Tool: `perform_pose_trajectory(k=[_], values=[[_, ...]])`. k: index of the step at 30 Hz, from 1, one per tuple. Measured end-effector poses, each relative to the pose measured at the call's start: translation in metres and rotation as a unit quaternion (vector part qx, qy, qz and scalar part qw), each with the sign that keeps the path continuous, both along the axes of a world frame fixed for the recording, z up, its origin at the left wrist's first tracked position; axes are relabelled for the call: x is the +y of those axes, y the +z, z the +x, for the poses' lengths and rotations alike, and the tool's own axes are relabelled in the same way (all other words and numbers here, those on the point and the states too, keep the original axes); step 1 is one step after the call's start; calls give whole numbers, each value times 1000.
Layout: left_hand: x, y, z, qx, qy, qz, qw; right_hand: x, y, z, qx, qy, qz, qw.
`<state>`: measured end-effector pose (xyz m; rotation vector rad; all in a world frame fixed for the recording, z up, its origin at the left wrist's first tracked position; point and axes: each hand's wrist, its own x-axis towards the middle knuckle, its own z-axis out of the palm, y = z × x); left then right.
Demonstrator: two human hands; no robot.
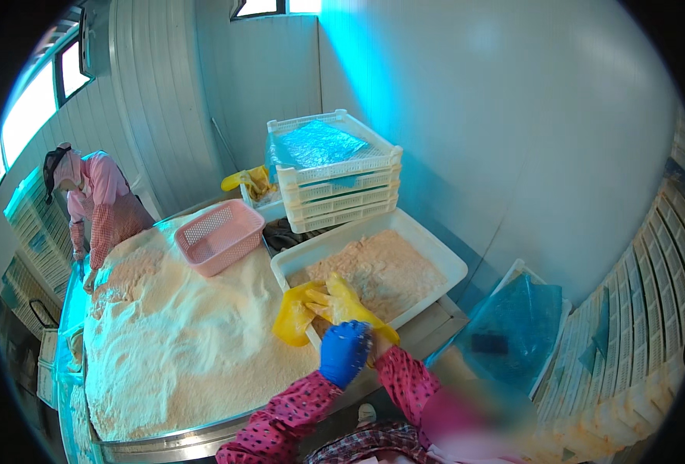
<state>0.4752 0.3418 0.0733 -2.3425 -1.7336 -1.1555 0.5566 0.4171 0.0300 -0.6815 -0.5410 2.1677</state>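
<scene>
A metal counter [180, 446] bears heaped pale powder [203, 356] and a white rectangular plastic tray [435, 296]. At the tray's near-left corner, the yellow-gloved right hand [346, 303], fingers extended, meets a yellow rubber glove [292, 317], grip unclear; the blue-gloved left hand [345, 353] is fisted, contents hidden.

Two hands at work, one left hand [341, 360] and one right hand [350, 304], with one blue glove [346, 345] and two yellow gloves [291, 316].
Just beyond the grip: one white tray [448, 267]. Farther beyond: one stack of four white crates [343, 199], topped by one blue sheet [321, 144]. Ahead and left of the grip: one pink basket [224, 254]; farther left, one co-worker [112, 193]. Right of the grip: one blue bag [515, 321].
</scene>
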Motion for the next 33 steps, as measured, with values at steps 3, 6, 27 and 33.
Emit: perform_pose_trajectory(k=[3, 6, 27, 33], values=[[-8, 8, 39, 22, -30, 14, 999, 29, 15, 19, -94, -33, 187, 977], [-14, 5, 37, -46, -50, 0, 998, 33, 19, 31, -215, -72, 367, 902], [8, -178, -117, -829, 99, -148, 530, 10, 46, 15, -382, -29, 591, 710], [12, -94, -105, -605, -32, -92, 790, -23, 66, -13, -409, 56, 626, 662]])
